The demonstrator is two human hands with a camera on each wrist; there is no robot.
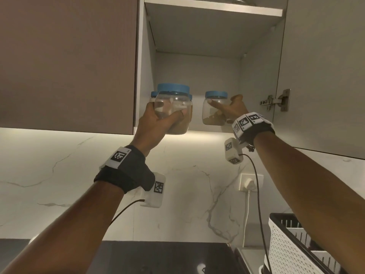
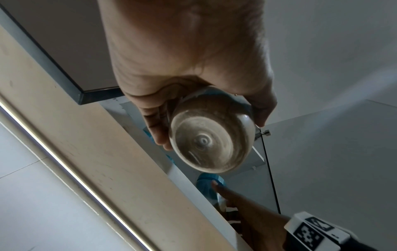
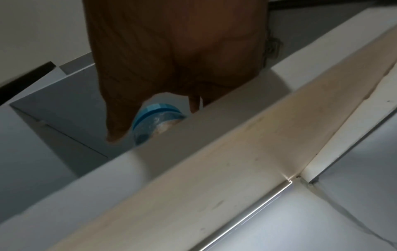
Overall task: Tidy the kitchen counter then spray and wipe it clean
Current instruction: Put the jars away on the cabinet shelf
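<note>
My left hand [image 1: 156, 123] grips a clear jar with a blue lid [image 1: 173, 103] at the front left of the open cabinet's lower shelf [image 1: 197, 128]. The jar's round bottom [image 2: 211, 141] faces the left wrist camera, with the thumb and fingers around its sides. Two more blue-lidded jars stand partly hidden behind it. To the right, my right hand [image 1: 233, 109] wraps a second clear blue-lidded jar [image 1: 212, 111] holding brown contents, which stands on the shelf. The right wrist view shows this jar [image 3: 154, 118] between thumb and fingers, its lower part hidden by the shelf edge.
The cabinet door [image 1: 320, 76] hangs open at the right on a metal hinge [image 1: 276, 100]. A closed brown door [image 1: 69, 62] borders the left. Below are the marble backsplash, a wall socket with a plug [image 1: 250, 182], the dark counter [image 1: 158, 258] and a white perforated basket [image 1: 286, 244].
</note>
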